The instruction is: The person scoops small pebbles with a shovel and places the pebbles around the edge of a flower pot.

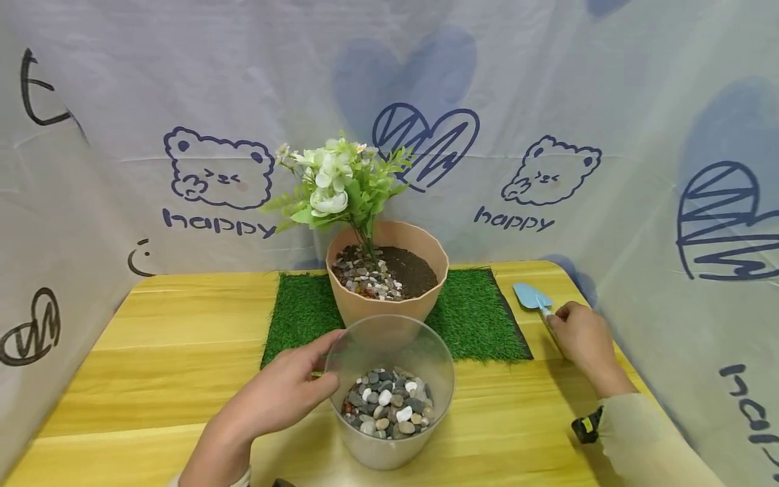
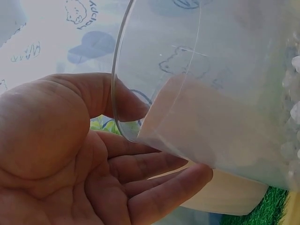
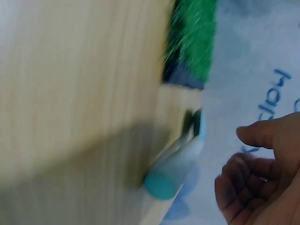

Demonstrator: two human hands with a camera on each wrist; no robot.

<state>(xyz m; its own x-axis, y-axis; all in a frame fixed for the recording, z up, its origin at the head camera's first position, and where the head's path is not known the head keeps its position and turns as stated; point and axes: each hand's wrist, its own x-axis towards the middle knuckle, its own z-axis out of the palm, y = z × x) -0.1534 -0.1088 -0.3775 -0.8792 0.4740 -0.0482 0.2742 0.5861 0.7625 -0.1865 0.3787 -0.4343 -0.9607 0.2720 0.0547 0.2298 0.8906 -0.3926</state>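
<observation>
In the head view, a clear plastic bucket [image 1: 389, 452] holding mixed pebbles [image 1: 389, 400] stands at the table's front middle. My left hand [image 1: 286, 385] is at its left side, thumb and fingers spread around the wall near the rim. The left wrist view shows these fingers [image 2: 164, 190] loosely extended beside the bucket. A small trowel with a light blue blade [image 1: 531, 296] lies at the table's right. My right hand [image 1: 581, 341] is by its handle; in the right wrist view, a gap separates the loosely bent fingers from the handle [image 3: 176, 171].
Behind the bucket, a peach flower pot [image 1: 383, 308] stands on a green grass mat [image 1: 481, 318]. It contains dark soil [image 1: 408, 267], pebbles and a bunch of white artificial-looking flowers [image 1: 331, 176]. Printed cloth [image 1: 365, 67] hangs behind and beside the wooden table [image 1: 182, 325].
</observation>
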